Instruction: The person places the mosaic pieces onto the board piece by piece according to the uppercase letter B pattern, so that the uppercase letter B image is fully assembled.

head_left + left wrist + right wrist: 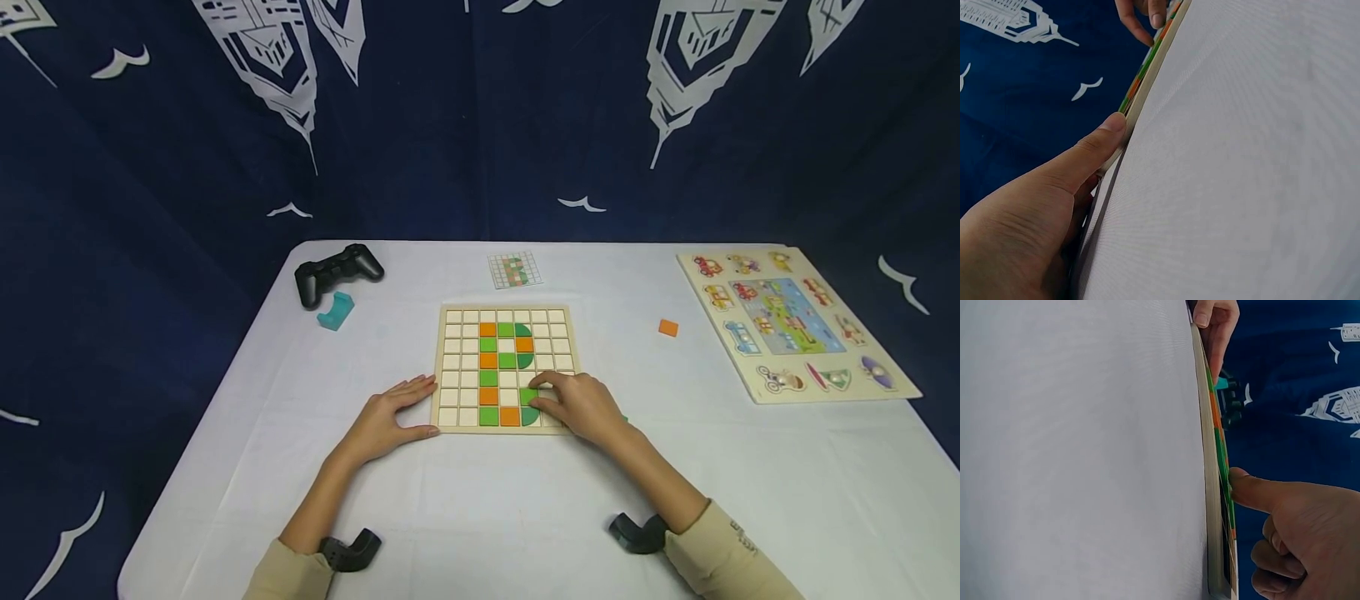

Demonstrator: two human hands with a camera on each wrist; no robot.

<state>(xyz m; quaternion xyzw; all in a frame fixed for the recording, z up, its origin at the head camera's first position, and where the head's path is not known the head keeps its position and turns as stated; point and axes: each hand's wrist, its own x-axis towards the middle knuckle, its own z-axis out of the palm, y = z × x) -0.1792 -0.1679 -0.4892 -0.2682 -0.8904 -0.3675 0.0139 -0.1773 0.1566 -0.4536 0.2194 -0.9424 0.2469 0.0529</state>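
Observation:
A wooden grid board [457,400] lies on the table, with orange, light green and dark green tiles set in a letter-like pattern. My left hand [386,421] rests against the board's left edge, fingers extended and thumb [1112,125] touching the near corner. Over the lower right part of the board, my right hand [588,406] pinches a light green square tile [527,397] between thumb and index finger, at a grid cell. Just below it sits a dark green rounded piece [529,416]. In the right wrist view, the thumb [1254,487] reaches over the tiles and the other fingers are curled.
Behind the board lies a small pattern card [515,270]. A black game controller [337,273] and a teal curved piece [337,311] are at the back left. An orange square tile [668,327] and a picture puzzle board [795,325] lie to the right. A green bit [626,418] shows beside my right wrist.

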